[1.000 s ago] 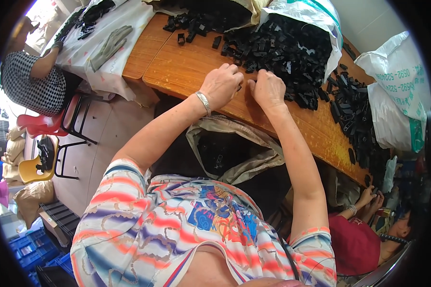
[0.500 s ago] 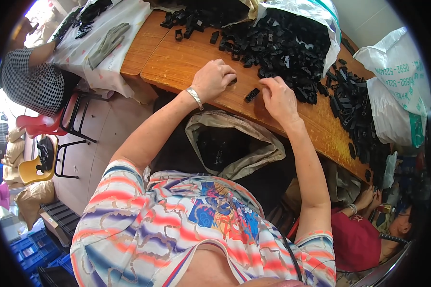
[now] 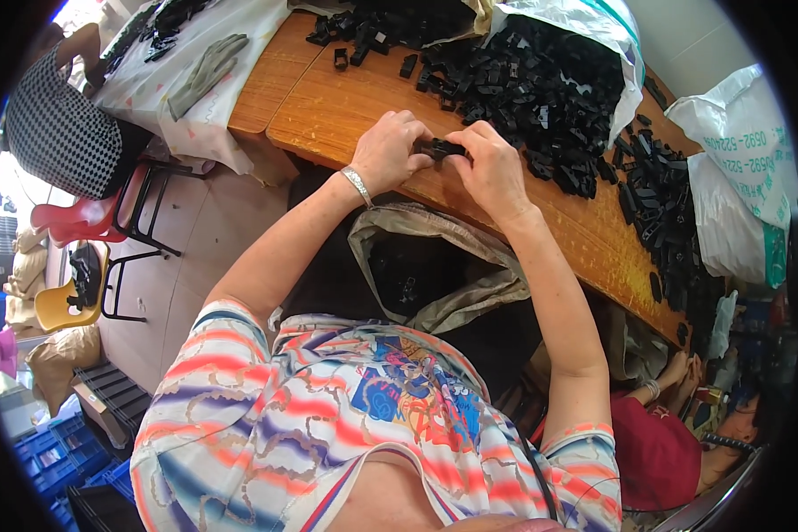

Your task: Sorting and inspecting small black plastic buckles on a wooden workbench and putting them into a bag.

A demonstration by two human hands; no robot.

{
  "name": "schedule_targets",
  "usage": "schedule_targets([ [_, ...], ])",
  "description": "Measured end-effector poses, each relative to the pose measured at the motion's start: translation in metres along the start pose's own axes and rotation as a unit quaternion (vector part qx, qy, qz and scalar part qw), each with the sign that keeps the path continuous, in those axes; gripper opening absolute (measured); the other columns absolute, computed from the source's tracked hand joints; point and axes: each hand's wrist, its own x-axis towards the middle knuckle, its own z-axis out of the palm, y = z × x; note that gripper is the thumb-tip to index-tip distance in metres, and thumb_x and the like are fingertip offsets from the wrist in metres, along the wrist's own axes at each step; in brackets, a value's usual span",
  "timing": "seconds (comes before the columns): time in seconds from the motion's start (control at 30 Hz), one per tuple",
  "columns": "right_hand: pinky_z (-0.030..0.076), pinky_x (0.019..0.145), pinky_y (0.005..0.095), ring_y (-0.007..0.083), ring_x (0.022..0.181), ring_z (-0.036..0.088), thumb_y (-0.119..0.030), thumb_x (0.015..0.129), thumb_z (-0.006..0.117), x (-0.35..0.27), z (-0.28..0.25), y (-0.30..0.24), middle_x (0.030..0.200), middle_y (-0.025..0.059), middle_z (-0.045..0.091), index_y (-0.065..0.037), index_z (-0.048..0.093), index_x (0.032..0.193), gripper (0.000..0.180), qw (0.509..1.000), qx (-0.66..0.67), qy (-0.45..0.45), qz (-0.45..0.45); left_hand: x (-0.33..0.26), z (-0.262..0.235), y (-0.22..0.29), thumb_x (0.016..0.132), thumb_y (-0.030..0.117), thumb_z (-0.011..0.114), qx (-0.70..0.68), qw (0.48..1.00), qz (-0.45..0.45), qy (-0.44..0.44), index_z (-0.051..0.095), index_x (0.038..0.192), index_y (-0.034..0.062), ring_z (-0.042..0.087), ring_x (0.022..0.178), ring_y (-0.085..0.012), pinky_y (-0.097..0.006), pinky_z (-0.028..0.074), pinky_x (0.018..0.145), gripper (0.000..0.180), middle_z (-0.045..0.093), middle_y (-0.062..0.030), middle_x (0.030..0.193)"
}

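Observation:
Over the front edge of the wooden table (image 3: 328, 115), my two hands meet at a small black plastic part (image 3: 441, 149). My left hand (image 3: 388, 152) pinches its left end between thumb and fingers. At its right end my right hand (image 3: 488, 168) is closed, thumb and forefinger gripping it. The fingers partly hide the part, so I cannot tell whether it is one piece or two pressed together. Beyond my right hand lies a big heap of similar black plastic parts (image 3: 523, 89). Below the table edge an open beige sack (image 3: 483, 303) holds dark pieces.
White sacks (image 3: 740, 177) stand at the right, by another row of black parts (image 3: 656, 204). Grey gloves (image 3: 208, 75) lie on a covered table at the left. One person in a checked top (image 3: 62, 129) is at far left; another in red (image 3: 652, 452) at lower right.
My right hand has moved left and picked up the black part that lay on the table beside it. Both hands are now together, where before they were apart.

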Motion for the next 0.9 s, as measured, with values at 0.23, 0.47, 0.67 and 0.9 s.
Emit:
schedule_targets([
  [0.23, 0.055, 0.071, 0.0407, 0.0316, 0.08, 0.066, -0.006, 0.078, 0.071, 0.007, 0.013, -0.001, 0.092, 0.0104, 0.061, -0.005, 0.07, 0.097, 0.019, 0.997, -0.054, -0.056, -0.031, 0.001, 0.0, -0.003, 0.075, 0.021, 0.078, -0.025, 0.999, -0.019, -0.016, 0.07, 0.097, 0.0087, 0.057, 0.095, -0.0263, -0.036, 0.049, 0.084, 0.027, 0.06, -0.007, 0.091],
  [0.47, 0.056, 0.071, 0.0337, 0.0242, 0.089, 0.063, -0.006, 0.083, 0.058, -0.001, 0.025, -0.007, 0.1, 0.0125, 0.054, 0.007, 0.061, 0.109, 0.029, 0.947, -0.283, -0.084, -0.129, 0.005, 0.0, -0.005, 0.072, 0.013, 0.074, -0.04, 0.999, -0.021, 0.006, 0.065, 0.104, 0.0061, 0.059, 0.095, -0.0271, -0.036, 0.05, 0.085, 0.034, 0.064, -0.0083, 0.094],
  [0.67, 0.056, 0.071, 0.032, 0.0255, 0.094, 0.059, -0.007, 0.079, 0.06, -0.015, 0.041, -0.015, 0.104, 0.0128, 0.056, 0.004, 0.063, 0.107, 0.031, 0.926, -0.348, -0.086, -0.119, 0.007, 0.002, -0.016, 0.072, 0.006, 0.068, -0.079, 0.996, -0.012, -0.033, 0.061, 0.11, 0.0041, 0.061, 0.099, -0.0329, -0.041, 0.049, 0.09, 0.038, 0.066, -0.0148, 0.101],
  [0.9, 0.055, 0.069, 0.0404, 0.0316, 0.086, 0.063, -0.005, 0.081, 0.061, -0.069, 0.012, -0.033, 0.091, 0.0143, 0.057, -0.002, 0.061, 0.103, 0.022, 0.99, -0.126, -0.035, -0.048, 0.034, -0.012, -0.024, 0.08, -0.005, 0.053, -0.082, 0.994, 0.047, -0.05, 0.064, 0.11, 0.0055, 0.064, 0.092, -0.0263, -0.035, 0.053, 0.085, 0.034, 0.065, -0.0108, 0.094],
])
